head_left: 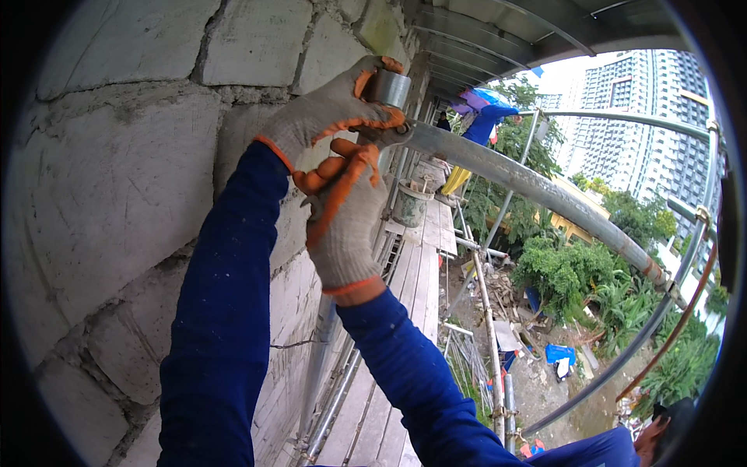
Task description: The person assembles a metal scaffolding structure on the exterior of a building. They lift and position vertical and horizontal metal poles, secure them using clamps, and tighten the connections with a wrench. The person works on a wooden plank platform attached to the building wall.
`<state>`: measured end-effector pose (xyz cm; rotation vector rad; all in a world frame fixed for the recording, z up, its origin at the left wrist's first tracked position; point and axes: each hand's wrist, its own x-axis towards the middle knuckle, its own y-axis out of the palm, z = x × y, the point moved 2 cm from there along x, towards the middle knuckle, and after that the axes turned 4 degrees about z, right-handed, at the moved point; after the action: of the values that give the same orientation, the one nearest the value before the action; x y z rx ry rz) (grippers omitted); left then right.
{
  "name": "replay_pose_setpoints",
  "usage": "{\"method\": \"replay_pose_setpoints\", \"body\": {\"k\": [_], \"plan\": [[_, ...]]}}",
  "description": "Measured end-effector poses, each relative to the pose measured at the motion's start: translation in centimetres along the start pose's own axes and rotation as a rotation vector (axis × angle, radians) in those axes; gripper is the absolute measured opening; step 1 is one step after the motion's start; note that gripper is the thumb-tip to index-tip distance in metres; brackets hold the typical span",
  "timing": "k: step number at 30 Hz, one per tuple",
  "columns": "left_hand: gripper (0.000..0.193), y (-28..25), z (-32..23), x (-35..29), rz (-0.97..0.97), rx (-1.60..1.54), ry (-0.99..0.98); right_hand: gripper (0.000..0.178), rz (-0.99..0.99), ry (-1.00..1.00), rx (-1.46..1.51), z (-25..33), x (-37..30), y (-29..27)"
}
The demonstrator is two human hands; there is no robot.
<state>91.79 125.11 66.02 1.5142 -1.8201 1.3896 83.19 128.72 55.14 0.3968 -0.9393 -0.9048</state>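
Note:
My left hand (331,109), in a grey and orange work glove, is wrapped around the end of a short upright steel tube (391,89) beside the block wall. Just below it my right hand (348,218), gloved the same way, is closed around a wrench. One open jaw of the wrench (313,207) sticks out at the left of the fist. The other end seems to reach up to a clamp (397,134), partly hidden by my fingers. From this joint a long grey scaffold pipe (537,183) runs off to the right.
The rough block wall (117,187) rises close on the left. Below lies a narrow plank walkway (405,303) with a bucket (411,204) on it. Scaffold rails (622,117) border the right side, above ground with rubble and plants. Part of another person (650,444) shows at lower right.

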Motion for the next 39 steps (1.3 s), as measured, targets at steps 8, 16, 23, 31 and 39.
{"method": "replay_pose_setpoints", "body": {"k": [8,16,23,31,39], "plan": [[0.076,0.5,-1.3,-0.3,-0.025,0.034,-0.062,0.047,-0.031,0.033,0.062,0.3,-0.9,1.1],[0.068,0.3,-0.8,-0.6,-0.029,0.029,0.000,0.043,0.324,0.242,-0.470,6.5,-0.4,-5.2],[0.059,-0.9,0.1,-0.9,-0.041,-0.077,-0.076,0.042,0.460,0.225,-1.650,16.4,2.9,-4.5],[0.069,1.5,-0.4,0.4,-0.233,-0.167,-0.131,0.037,0.962,0.389,-2.775,21.1,5.9,12.5],[0.070,-0.1,0.2,-0.6,-0.062,-0.147,-0.029,0.048,0.465,0.182,-1.475,16.7,-0.9,-2.4]]}}
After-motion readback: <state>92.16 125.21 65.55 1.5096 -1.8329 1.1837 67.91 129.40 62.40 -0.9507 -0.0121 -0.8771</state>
